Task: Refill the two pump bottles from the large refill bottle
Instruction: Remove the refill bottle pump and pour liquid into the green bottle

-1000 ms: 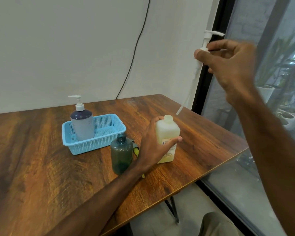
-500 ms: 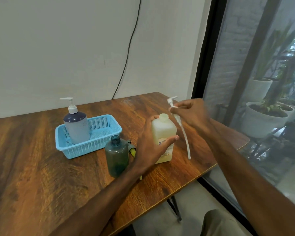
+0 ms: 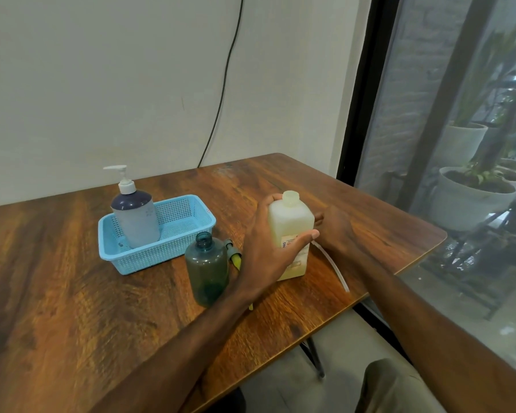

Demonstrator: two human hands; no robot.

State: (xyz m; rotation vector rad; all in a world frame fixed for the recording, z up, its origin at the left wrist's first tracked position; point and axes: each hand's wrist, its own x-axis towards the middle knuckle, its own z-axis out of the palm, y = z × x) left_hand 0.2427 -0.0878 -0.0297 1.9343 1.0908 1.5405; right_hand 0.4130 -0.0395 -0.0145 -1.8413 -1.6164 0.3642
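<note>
Currently left grip (image 3: 268, 248) wraps uncapped cream square plastic refill bottle (image 3: 292, 234) near desk (image 3: 72, 323) right edge; right grip (image 3: 335, 228) behind it, closure unclear.

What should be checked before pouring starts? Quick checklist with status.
1. Refill bottle neck open: ok, pump out.
2. Left hand gripping refill bottle: ok.
3. Green bottle open and upright: ok.
4. Right hand free of pump tube: cannot tell, pump head hidden behind the bottle.
5. Basket bottle opened: not ok, pump on.
6. Refill level sufficient: cannot tell.
</note>
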